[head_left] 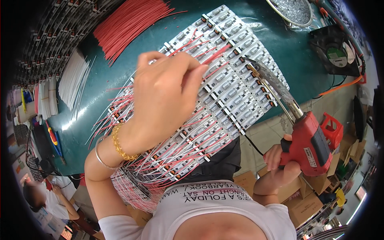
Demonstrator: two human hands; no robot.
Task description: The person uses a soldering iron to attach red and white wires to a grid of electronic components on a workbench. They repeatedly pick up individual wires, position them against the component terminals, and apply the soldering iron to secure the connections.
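Note:
A large panel of small white circuit boards (240,110) lies across the green table and hangs over its near edge toward me. Red and white wires run from many of its boards. Above the panel, my left hand (166,90) is closed, with thumb and forefinger pinching several red wires (217,55). The wires' far ends reach a row of orange-marked pads. My right hand (282,158) is wrapped around the grip of a red and black soldering gun (310,144). Its long metal barrel points up and left, with the tip close to the panel's pads, near the wire ends.
Piles of loose red wires (128,28) and white wires (72,82) lie at the left. A metal dish (294,14) and a black fan (335,54) stand at the far right. Cardboard boxes (306,204) are at lower right. Another person (54,194) works at lower left.

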